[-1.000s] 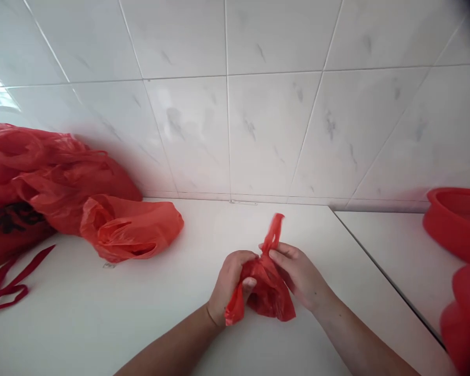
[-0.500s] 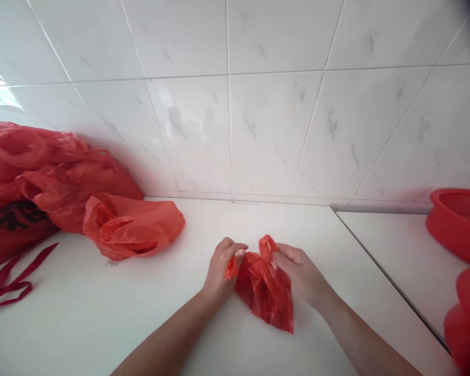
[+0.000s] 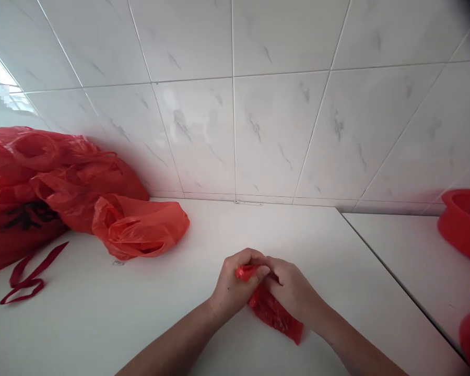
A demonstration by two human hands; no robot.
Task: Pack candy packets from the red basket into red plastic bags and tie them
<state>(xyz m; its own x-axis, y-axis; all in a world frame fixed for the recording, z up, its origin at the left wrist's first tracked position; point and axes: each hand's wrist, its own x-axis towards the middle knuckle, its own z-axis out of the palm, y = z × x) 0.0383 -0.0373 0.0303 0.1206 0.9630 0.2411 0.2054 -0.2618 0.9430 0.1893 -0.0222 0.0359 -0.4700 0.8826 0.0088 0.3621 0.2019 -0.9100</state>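
A small red plastic bag [image 3: 276, 313] is gathered between my two hands, its lower end hanging down toward the white tabletop. My left hand [image 3: 238, 282] is closed around the bunched top, with the thumb lying over it. Against it from the right presses my right hand [image 3: 288, 282], fingers curled on the bag's neck. Where the fingertips meet, the plastic is mostly hidden. What lies inside the bag cannot be made out.
Large red plastic bags [image 3: 74, 177] are piled at the left, by the wall. Beside them lie an orange-red plastic bag [image 3: 149, 224] and a dark red ribbon [image 3: 27, 282]. A red basket [image 3: 460, 230] stands on the right, beyond a tabletop seam.
My hands have come together, the right one moving left onto the left one. The bag's top, held apart before, is now bunched and narrower. The view has shifted slightly.
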